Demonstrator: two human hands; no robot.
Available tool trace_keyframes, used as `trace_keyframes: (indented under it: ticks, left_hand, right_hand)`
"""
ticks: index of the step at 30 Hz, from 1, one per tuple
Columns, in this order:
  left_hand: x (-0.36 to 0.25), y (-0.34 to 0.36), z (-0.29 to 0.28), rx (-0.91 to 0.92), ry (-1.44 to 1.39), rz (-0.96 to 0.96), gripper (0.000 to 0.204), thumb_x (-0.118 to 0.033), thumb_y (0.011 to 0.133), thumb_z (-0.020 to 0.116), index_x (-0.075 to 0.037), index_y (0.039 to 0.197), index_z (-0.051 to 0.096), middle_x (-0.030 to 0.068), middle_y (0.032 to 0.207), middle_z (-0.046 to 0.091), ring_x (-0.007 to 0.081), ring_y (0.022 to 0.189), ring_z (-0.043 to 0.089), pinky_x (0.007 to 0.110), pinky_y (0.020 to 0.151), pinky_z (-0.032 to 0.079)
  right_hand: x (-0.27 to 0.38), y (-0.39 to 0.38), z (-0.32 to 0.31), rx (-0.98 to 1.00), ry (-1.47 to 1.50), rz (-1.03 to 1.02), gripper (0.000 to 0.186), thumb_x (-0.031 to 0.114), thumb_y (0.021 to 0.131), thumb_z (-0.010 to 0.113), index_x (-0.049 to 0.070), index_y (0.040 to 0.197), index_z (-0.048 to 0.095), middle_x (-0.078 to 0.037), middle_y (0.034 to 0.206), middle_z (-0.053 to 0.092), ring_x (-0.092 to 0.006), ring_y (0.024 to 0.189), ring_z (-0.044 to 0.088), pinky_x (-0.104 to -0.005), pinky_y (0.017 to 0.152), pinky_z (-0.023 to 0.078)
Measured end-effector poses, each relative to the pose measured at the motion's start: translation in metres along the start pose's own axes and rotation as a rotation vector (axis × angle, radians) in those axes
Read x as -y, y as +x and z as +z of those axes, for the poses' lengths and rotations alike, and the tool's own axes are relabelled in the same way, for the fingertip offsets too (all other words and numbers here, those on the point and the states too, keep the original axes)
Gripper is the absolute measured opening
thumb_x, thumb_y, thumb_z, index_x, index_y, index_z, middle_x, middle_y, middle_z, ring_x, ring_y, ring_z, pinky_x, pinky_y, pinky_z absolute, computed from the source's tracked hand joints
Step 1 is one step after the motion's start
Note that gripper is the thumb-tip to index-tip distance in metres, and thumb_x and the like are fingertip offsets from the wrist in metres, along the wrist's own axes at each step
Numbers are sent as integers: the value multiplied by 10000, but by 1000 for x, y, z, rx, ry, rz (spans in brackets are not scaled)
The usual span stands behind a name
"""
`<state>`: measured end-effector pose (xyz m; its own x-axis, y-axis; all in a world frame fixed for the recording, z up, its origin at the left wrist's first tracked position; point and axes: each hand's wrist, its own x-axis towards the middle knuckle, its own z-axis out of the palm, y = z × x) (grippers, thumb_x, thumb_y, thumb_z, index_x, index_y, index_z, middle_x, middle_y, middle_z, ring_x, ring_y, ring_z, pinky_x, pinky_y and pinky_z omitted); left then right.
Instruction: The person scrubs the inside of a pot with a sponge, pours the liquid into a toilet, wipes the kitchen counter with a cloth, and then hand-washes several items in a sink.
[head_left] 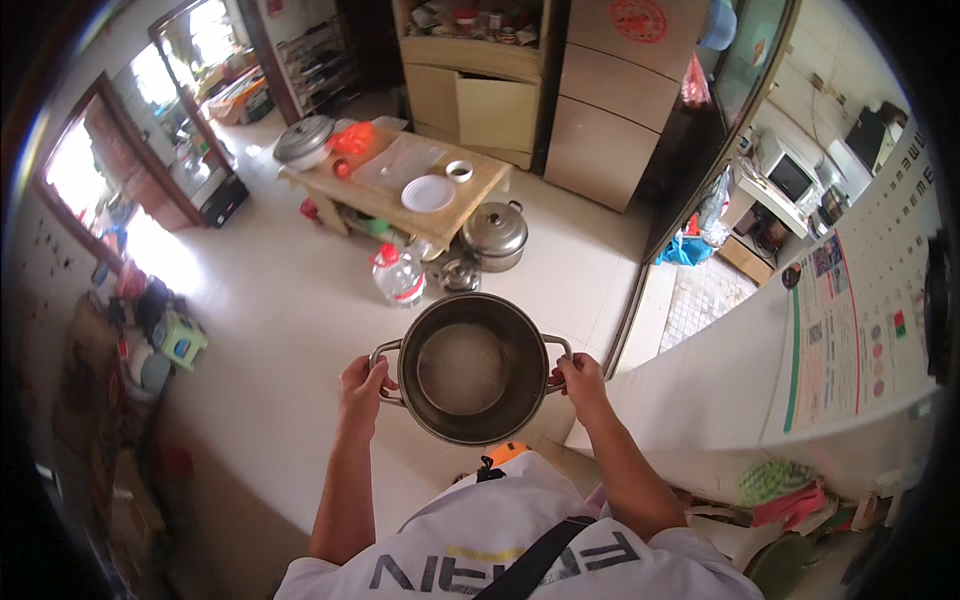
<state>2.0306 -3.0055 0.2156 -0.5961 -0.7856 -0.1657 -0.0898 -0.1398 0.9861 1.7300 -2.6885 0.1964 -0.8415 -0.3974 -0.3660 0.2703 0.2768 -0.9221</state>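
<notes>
A deep two-handled metal cooking pot (462,368) is held out in front of me, its open top tipped toward my view. No lid is on it, and its inside shows a dull, greyish bottom with nothing in it. My left hand (366,382) is closed round the left loop handle, and my right hand (578,382) grips the right one. Beyond the pot, on the floor, stand a small metal kettle (459,275), a clear plastic jug with a red cap (398,277) and a lidded steel stockpot (496,236).
A low wooden table (478,187) ahead carries a white plate (427,194), a small bowl (459,171), a lidded pan (304,142) and red plastic bags. The fridge (610,110) stands behind it. A doorway at right leads to a tiled room; a green stool (181,340) sits at left.
</notes>
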Motion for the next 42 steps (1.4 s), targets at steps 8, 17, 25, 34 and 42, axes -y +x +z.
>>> trace_keyframes:
  ticks: [8,17,25,34,42]
  left_hand:
    - [-47,185,97,118,126,-107,307,-276,1127,757,-49,926,708,26,775,678,152,725,706,299,686,524]
    - [-50,394,269,409,229,20,161,-187,1108,779,-31,1141,757,24,824,728,119,749,705,271,677,473]
    - [-39,592,550,853,285,43,294,-114,1058,796,29,1297,701,19,920,729,97,799,665,289,744,530]
    - [-80,583,903,1395,410,183,276,-144,1081,774,50,1264,703,48,888,767,110,775,714,309,734,582]
    - [-66,531,1121,1583,428,102,221,-135,1102,749,41,1233,728,33,886,762,92,790,706,291,734,563]
  right_hand:
    - [86,192,-31,-111,104,-28,321,250,1098,735,-71,1117,743,-114,889,790,-195,777,783,-364,716,605]
    - [138,360,-130,-268,134,-41,338,229,1084,741,-106,1121,730,-123,875,777,-218,759,797,-379,708,623]
    - [146,451,-265,-679,262,31,267,210,1121,739,-56,1120,723,-103,876,771,-200,738,765,-336,641,572]
    - [111,411,-417,-1217,467,33,202,243,1135,740,45,1165,710,-32,874,757,-136,713,748,-281,591,498]
    - [97,413,-584,-1415,631,70,261,198,1114,779,-52,1142,707,-78,878,731,-166,746,731,-343,692,617]
